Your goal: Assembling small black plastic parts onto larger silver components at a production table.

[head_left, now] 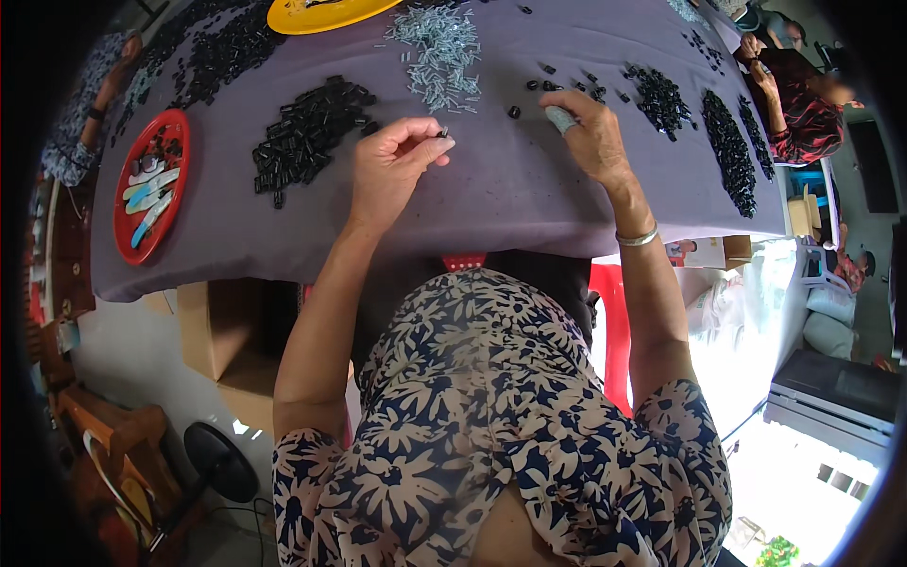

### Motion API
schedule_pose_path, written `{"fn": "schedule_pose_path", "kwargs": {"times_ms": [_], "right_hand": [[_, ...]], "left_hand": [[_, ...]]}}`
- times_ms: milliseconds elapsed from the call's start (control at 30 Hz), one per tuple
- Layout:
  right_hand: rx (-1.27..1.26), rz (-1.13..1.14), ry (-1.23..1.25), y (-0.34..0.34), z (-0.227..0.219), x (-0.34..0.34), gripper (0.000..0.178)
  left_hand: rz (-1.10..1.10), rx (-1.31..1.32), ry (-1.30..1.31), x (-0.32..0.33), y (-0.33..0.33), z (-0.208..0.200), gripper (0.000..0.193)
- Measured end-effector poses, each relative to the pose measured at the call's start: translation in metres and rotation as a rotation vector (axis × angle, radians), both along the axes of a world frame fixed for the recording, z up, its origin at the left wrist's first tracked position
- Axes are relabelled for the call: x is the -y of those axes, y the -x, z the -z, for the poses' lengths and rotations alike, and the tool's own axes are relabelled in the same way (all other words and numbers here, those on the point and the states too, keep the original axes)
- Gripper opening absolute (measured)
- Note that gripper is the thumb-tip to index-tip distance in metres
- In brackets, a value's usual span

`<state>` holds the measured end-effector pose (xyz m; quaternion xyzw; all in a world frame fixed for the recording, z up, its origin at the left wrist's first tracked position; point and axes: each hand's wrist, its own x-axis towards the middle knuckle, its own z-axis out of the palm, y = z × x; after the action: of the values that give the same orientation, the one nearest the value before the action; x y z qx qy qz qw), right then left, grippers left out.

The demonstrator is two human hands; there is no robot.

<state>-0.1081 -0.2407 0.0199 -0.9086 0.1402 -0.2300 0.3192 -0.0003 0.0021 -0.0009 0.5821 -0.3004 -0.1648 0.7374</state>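
Note:
My left hand pinches a small black cylindrical piece between thumb and fingertips, over the purple tablecloth. A heap of black cylindrical pieces lies just left of it. Beyond my fingers spreads a pile of small clear tubes. To the right, my right hand is held with its fingers curled, and a pale wrap covers one digit. Whatever those fingers hold, if anything, is hidden. Several loose black pieces are scattered beside and beyond the right hand.
A red plate with blue-and-white-handled tools sits at the left. At the far edge is a yellow plate. More black heaps lie right and far left. One person sits at the right, another at the left.

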Motion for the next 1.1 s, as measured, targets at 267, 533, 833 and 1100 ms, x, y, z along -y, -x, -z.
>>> {"fn": "schedule_pose_path", "kwargs": {"times_ms": [267, 533, 833, 1100], "right_hand": [[0.055, -0.393, 0.464, -0.025, -0.004, -0.015, 0.044], [-0.209, -0.305, 0.462, -0.018, -0.016, -0.01, 0.029], [-0.157, -0.289, -0.128, -0.014, -0.021, -0.041, 0.014], [0.016, -0.399, -0.287, -0.019, -0.02, -0.075, 0.013]], "left_hand": [[0.005, 0.134, -0.112, 0.002, 0.002, 0.007, 0.011], [-0.02, 0.343, -0.207, 0.0, 0.003, 0.002, 0.012], [-0.039, 0.293, -0.145, 0.006, 0.001, 0.008, 0.014], [-0.062, 0.37, -0.24, 0.004, 0.004, 0.003, 0.015]]}}
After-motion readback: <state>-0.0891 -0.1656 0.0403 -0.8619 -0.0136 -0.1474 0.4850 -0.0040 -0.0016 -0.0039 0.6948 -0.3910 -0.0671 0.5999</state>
